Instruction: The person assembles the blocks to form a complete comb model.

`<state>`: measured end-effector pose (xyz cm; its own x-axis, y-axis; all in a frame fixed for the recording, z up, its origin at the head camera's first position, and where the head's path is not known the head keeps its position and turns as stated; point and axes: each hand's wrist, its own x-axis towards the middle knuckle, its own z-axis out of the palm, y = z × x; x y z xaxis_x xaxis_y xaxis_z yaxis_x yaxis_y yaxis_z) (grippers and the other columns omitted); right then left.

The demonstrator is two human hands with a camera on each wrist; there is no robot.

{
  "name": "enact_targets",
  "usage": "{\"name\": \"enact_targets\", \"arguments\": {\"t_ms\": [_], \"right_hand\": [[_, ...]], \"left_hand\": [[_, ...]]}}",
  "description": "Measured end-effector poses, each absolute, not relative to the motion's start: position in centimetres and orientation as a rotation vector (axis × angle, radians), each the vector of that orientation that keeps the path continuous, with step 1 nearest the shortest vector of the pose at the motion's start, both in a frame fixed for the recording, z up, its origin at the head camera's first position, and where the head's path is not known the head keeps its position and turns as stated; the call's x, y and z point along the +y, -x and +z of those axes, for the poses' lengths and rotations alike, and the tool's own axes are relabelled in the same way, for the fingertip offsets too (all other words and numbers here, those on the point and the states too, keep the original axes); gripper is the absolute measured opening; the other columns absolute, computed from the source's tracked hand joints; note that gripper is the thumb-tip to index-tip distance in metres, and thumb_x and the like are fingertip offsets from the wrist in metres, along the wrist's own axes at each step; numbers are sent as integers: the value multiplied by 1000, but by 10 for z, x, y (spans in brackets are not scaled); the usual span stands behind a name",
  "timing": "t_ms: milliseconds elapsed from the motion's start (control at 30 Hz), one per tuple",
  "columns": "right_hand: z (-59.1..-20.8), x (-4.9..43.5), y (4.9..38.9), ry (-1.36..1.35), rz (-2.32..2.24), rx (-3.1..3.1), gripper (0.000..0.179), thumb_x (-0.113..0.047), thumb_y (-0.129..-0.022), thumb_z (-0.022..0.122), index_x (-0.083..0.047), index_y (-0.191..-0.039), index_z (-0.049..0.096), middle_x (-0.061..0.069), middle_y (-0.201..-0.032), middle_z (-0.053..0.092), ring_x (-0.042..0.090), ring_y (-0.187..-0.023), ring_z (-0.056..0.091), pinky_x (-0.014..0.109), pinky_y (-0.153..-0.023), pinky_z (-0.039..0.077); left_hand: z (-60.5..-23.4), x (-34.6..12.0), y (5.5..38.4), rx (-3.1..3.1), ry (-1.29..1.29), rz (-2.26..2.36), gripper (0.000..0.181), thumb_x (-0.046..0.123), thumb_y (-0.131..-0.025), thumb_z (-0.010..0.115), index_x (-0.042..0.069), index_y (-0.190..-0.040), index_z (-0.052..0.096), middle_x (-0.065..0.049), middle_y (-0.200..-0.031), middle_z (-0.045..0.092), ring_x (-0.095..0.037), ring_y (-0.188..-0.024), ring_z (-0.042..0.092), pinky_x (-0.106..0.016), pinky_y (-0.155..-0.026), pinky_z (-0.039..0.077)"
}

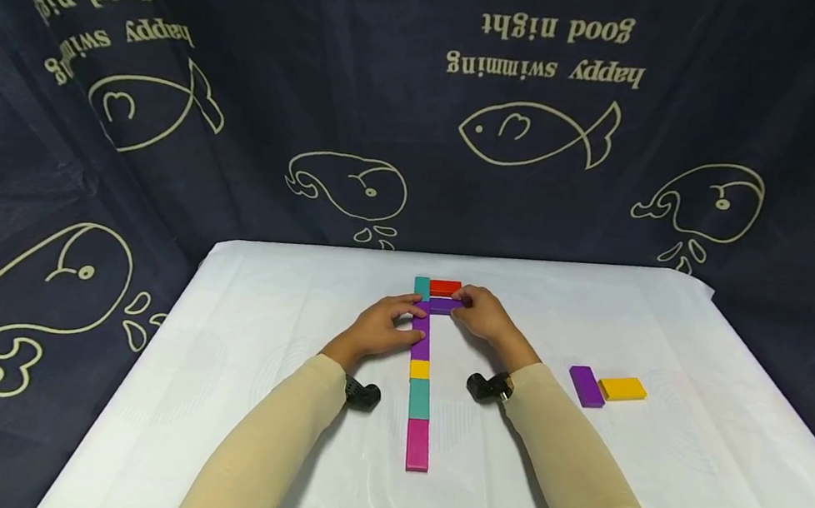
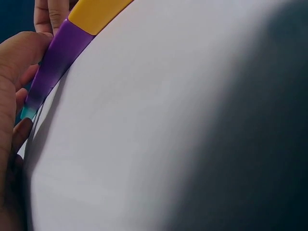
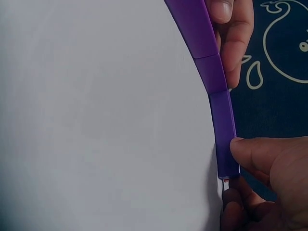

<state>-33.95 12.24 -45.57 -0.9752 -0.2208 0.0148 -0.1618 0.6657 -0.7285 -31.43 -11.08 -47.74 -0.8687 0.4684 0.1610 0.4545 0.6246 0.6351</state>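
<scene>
A straight column of flat blocks runs away from me in the head view: a pink block (image 1: 417, 445), a teal block (image 1: 419, 399), a yellow block (image 1: 419, 369), a purple stretch (image 1: 421, 344) with a seam visible in the right wrist view, and a far teal block (image 1: 422, 287). My left hand (image 1: 378, 325) rests its spread fingers and thumb on the purple stretch. With thumb and fingers, my right hand (image 1: 487, 317) pinches the right end of another purple block (image 3: 224, 130), which extends sideways from the column. Beyond it lies a red block (image 1: 445, 288) beside the far teal one.
To the right, a loose purple block (image 1: 586, 387) and a yellow block (image 1: 622, 388) lie almost end to side. A white cloth (image 1: 207, 424) covers the table. Behind its far edge hangs a dark curtain (image 1: 263, 62) with fish and whale outlines.
</scene>
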Motion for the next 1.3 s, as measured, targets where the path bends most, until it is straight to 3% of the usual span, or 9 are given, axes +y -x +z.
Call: {"name": "enact_targets", "arguments": {"t_ms": [467,833,1067,1300], "right_hand": [[-453,126,340,327,-1247,2796,27,-9,-89,67,-1,-115,65,16,-107,61,30,-100,53,44,-92,44],[-448,147,334,157,-1640,2522,36,-16,-96,63,2,-127,58,18,-118,57,27,-98,57,31,-74,53],[-429,181,313,279,-1646,2579,39,-15,-97,63,7,-128,56,21,-119,60,27,-100,57,37,-81,51],[-411,220,275,348,-1462,2707,39,-21,-97,65,4,-126,58,20,-121,61,30,-106,58,36,-85,47]], "left_hand": [[-474,-110,313,2807,-812,1104,37,31,-86,75,17,-121,70,1,-150,48,-24,-138,41,-42,-115,31],[-472,-109,311,2797,-778,1110,37,31,-87,76,17,-121,70,2,-151,47,-24,-139,40,-43,-115,30],[-474,-110,313,2805,-784,1105,37,31,-86,76,18,-121,70,2,-150,47,-23,-139,40,-42,-116,30],[-476,-111,312,2797,-811,1122,37,30,-86,76,17,-120,70,1,-150,48,-25,-139,41,-44,-115,31]]}}
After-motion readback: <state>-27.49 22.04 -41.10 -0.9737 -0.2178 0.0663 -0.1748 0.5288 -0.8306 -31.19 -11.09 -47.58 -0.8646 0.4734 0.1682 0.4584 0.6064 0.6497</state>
